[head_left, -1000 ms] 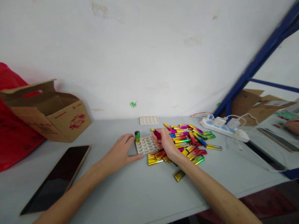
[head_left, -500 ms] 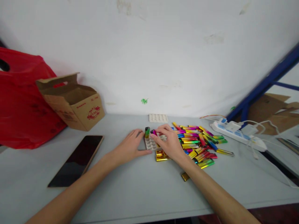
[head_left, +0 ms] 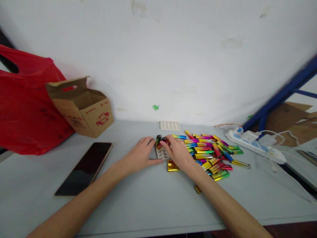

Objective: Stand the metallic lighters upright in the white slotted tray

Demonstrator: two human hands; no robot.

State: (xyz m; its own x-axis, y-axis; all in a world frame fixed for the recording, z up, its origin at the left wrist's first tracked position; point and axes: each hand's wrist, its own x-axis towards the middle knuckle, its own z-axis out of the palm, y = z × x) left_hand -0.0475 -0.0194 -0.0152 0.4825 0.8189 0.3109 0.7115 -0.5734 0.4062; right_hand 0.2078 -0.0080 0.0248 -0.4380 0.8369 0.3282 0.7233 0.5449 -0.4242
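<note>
A pale tray with round hollows (head_left: 162, 153) lies on the grey table between my hands. One green and yellow lighter (head_left: 158, 140) stands upright at its back left corner. My right hand (head_left: 178, 152) pinches a dark-topped reddish lighter (head_left: 165, 141) over the tray, close beside the standing one. My left hand (head_left: 141, 155) rests at the tray's left side, thumb and fingers apart, holding nothing. To the right, shiny multicoloured lighters (head_left: 204, 148) lie in a loose heap; gold ones (head_left: 172, 165) lie by the tray's front right. My right hand hides part of the tray.
Behind stands a second pale tray (head_left: 170, 125) near the wall. On the left are a black tablet (head_left: 84, 169), an open cardboard box (head_left: 95, 115) and a red bag (head_left: 32, 109). A white power strip (head_left: 255, 145) with cables lies at the right.
The lighter in my right hand is now nearer the standing lighter. My left hand has kept its place beside the tray. The whole view has shifted slightly.
</note>
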